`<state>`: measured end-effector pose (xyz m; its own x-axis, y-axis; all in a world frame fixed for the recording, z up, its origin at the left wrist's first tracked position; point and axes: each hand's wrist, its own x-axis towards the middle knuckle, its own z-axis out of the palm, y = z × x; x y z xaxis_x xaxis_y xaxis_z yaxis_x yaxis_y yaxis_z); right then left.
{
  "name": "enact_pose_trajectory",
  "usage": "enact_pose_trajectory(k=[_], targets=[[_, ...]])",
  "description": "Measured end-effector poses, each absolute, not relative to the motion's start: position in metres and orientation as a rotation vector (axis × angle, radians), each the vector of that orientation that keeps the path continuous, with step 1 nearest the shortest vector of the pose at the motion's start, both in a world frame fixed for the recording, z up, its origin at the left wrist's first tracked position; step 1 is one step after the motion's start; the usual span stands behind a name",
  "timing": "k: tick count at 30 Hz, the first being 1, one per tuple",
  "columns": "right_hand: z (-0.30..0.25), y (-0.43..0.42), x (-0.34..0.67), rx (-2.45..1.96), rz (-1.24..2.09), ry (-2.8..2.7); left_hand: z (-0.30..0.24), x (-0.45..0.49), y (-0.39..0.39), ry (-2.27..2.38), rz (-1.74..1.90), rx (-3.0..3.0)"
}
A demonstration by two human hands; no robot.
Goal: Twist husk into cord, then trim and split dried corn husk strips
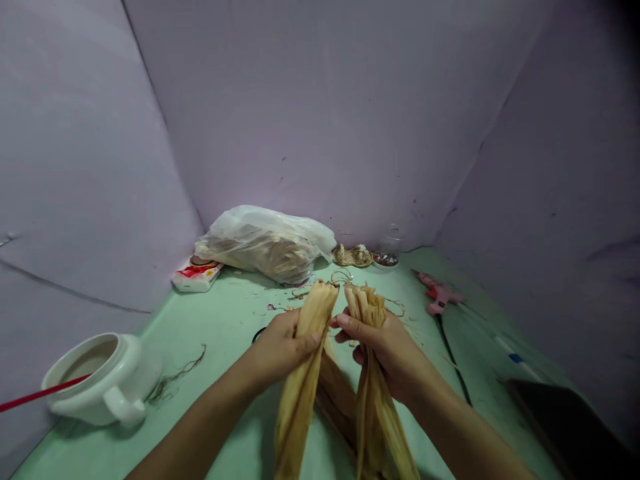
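My left hand (284, 341) is closed around a wide, dried corn husk (301, 393), its cut end pointing up and away from me. In my right hand (383, 347) is a gathered bundle of dried husks (373, 417), pleated at the top and hanging down toward the near edge of the view. The two top ends stand close together with a small gap between them. A browner husk piece (337, 387) shows lower down between my hands. The right fingers partly hide behind the bundle.
A white ceramic pot (133, 367) with a red stick lies at left. Behind sit a red-and-white box (196, 277), a plastic bag of husks (270, 243), coiled twine (353, 256) and a small bowl (385, 260). A pink glue gun (440, 295) and a dark flat object (570, 423) are at right.
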<state>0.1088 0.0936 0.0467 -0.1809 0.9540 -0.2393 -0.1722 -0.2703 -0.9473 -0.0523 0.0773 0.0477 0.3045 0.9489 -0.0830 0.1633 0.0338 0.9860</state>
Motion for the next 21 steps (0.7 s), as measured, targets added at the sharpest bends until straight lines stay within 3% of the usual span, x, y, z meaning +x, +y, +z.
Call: enact_pose_trajectory(k=[4, 10, 17, 21], targets=[[0.042, 0.106, 0.118, -1.204, 1.455, -1.022, 0.046, -0.055, 0.080, 0.990, 0.822, 1.039], [0.032, 0.108, 0.116, -1.039, 1.709, -0.993, 0.038, -0.045, 0.078, 0.982, 0.704, 1.007], [0.012, 0.120, 0.114, -1.190, 1.768, -0.968, 0.037, -0.057, 0.092, 1.265, 1.025, 0.976], [0.012, 0.120, 0.113, -1.284, 1.463, -1.034, 0.049, -0.060, 0.089, 1.143, 0.960, 0.895]])
